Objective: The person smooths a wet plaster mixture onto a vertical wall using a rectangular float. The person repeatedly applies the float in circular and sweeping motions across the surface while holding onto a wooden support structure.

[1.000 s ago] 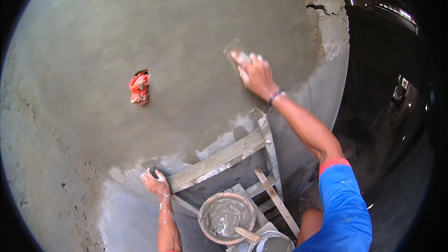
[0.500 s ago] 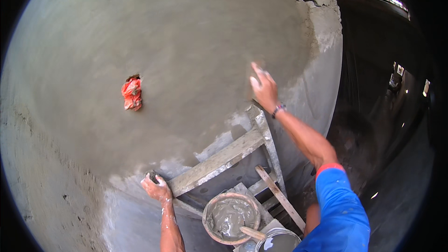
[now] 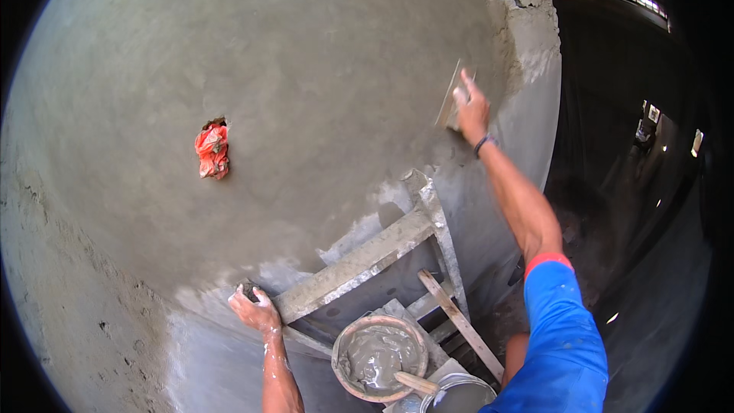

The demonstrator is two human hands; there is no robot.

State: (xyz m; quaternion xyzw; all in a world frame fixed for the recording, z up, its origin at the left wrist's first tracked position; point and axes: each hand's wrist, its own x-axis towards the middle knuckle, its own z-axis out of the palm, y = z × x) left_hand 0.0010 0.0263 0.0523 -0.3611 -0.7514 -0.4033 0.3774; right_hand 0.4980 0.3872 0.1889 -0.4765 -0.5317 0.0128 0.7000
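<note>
Against the grey plastered wall (image 3: 306, 69), my right hand (image 3: 472, 111) is closed round a thin flat plastering trowel (image 3: 449, 99), whose blade edge shows beside the fingers. My left hand (image 3: 256, 310) is low on the left, closed on a dark grey, mortar-coated lump at the left end of a wooden stand (image 3: 355, 264). Whether that lump is part of the stand or a loose piece, I cannot tell. A crumpled red plastic wad (image 3: 212, 151) sticks out of a hole in the wall, left of centre.
Under the stand are a round tub of wet mortar (image 3: 382, 352), a wooden handle (image 3: 417, 382) across its rim, and a bucket (image 3: 462, 396). A wooden stick (image 3: 462, 329) leans beside them. The wall's right edge is rough and cracked (image 3: 524, 8), with a dark space beyond.
My right hand has moved up and to the right across the wall with the trowel, whose blade now shows more clearly. My left hand has stayed nearly in place.
</note>
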